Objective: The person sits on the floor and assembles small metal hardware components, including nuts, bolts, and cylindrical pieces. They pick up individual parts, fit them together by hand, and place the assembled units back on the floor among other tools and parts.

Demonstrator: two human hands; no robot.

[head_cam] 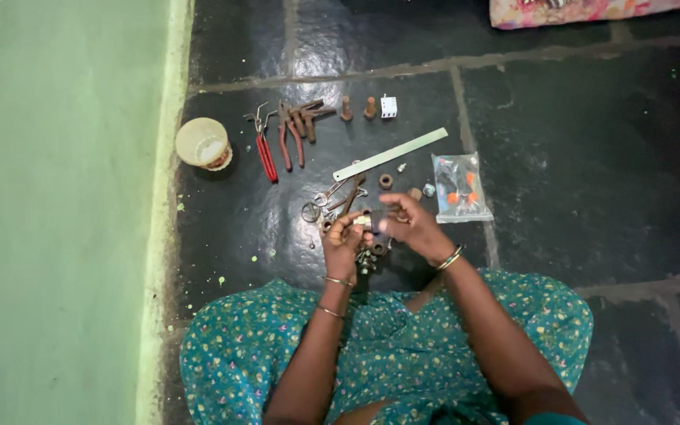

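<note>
Bare-armed, dressed in teal cloth (387, 354) strewn with small yellow and white flowers. Thin gold bangles (334, 296) on left wrist and forearm, green-and-gold bangles (450, 258) on right wrist.

You are looking down at a floor (592, 157) of dark, glossy stone slabs with pale joints. A light green painted wall (57, 220) borders it on the left. A patterned pink cloth (584, 11) lies at the top right edge.
</note>
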